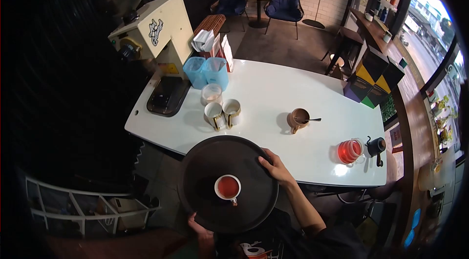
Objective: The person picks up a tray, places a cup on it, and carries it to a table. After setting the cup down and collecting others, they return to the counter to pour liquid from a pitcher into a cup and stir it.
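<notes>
A round dark tray (205, 161) is held level before my body, close to the near edge of the white table. On it stands a white cup (238, 181) of red drink, its handle pointing toward me. My right hand (276, 165) grips the tray's right rim, thumb on top and fingers underneath. At the lower left rim, my left hand (200, 225) supports the tray; most of its fingers are hidden below. Two white mugs with gold handles (232, 110) stand just beyond the tray, beside a clear plastic cup (211, 94).
On the white table (264, 88) are a brown mug with a spoon (297, 120), a glass jug of red liquid (349, 151), a black hand grinder (376, 146), blue containers (216, 71) and boxes (373, 76). A cream grinder machine (166, 24) stands left. A white rack (88, 205) is lower left.
</notes>
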Tool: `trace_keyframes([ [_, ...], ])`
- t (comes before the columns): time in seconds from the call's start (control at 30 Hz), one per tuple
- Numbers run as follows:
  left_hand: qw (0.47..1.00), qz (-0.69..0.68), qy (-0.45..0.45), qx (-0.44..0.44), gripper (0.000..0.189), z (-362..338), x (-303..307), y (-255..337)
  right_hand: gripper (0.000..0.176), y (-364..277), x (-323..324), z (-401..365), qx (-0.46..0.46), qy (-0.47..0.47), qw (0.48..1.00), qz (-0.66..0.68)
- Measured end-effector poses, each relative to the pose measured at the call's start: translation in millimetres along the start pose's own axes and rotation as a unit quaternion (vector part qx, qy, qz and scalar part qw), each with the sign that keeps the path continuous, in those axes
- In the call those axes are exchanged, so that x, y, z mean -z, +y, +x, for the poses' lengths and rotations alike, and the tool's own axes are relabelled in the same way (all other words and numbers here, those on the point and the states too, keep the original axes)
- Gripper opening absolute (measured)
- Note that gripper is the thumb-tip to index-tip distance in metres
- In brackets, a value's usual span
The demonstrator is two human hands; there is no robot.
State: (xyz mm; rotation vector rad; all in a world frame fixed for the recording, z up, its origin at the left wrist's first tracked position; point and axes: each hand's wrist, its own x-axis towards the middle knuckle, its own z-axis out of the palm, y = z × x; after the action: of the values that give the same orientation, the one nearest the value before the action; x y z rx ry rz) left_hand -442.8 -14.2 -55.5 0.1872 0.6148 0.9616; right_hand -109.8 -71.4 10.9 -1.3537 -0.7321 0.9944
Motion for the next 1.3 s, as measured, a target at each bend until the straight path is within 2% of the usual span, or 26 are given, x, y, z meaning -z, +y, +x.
trace_keyframes([
  [0.1, 0.999, 0.034, 0.022, 0.007, 0.046, 22, -4, 15, 0.045, -3, -10, 7, 0.007, 0.028, 1.000, -0.009],
  [0.17, 0.997, 0.035, 0.072, 0.007, 0.048, 40, -2, 26, 0.045, -6, -18, 9, 0.005, 0.051, 0.999, -0.007],
  [0.3, 0.998, 0.028, 0.023, 0.051, 0.048, 82, 9, 55, 0.043, -8, -43, 13, 0.012, 0.109, 0.994, -0.003],
  [0.4, 0.996, 0.079, 0.022, 0.035, 0.047, 108, 9, 89, 0.042, 2, -69, 18, 0.015, 0.151, 0.988, -0.006],
  [0.57, 0.984, 0.064, -0.022, 0.166, 0.042, 142, 1, 170, 0.041, 9, -141, 31, 0.023, 0.206, 0.978, 0.033],
  [0.6, 0.983, 0.064, -0.026, 0.169, 0.042, 146, -7, 187, 0.037, 11, -158, 35, 0.034, 0.218, 0.975, 0.038],
  [0.67, 0.985, 0.137, -0.005, 0.106, 0.043, 151, -22, 222, 0.033, 8, -192, 48, 0.046, 0.231, 0.971, 0.045],
  [0.8, 0.981, 0.128, 0.009, 0.148, 0.040, 179, 9, 289, 0.033, 4, -263, 69, 0.031, 0.241, 0.966, 0.083],
  [0.9, 0.979, 0.167, 0.027, 0.109, 0.031, 190, 16, 332, 0.033, 18, -301, 92, 0.034, 0.232, 0.969, 0.078],
  [0.97, 0.977, 0.207, 0.033, 0.034, 0.030, 187, 5, 359, 0.033, 23, -324, 108, 0.027, 0.220, 0.973, 0.069],
  [1.07, 0.974, 0.215, 0.074, -0.003, 0.038, 200, 19, 391, 0.034, 17, -362, 135, 0.022, 0.195, 0.976, 0.092],
  [1.1, 0.974, 0.208, 0.086, -0.013, 0.038, 205, 24, 401, 0.034, 13, -373, 144, 0.023, 0.192, 0.977, 0.093],
  [1.17, 0.987, 0.130, 0.089, 0.033, 0.036, 217, 33, 420, 0.034, 21, -391, 167, 0.016, 0.170, 0.981, 0.092],
  [1.23, 0.987, 0.133, 0.095, 0.005, 0.034, 222, 28, 440, 0.034, 39, -403, 197, 0.044, 0.168, 0.984, 0.029],
  [1.3, 0.985, 0.140, 0.097, -0.021, 0.033, 234, 36, 461, 0.033, 41, -421, 221, 0.028, 0.146, 0.988, 0.033],
])
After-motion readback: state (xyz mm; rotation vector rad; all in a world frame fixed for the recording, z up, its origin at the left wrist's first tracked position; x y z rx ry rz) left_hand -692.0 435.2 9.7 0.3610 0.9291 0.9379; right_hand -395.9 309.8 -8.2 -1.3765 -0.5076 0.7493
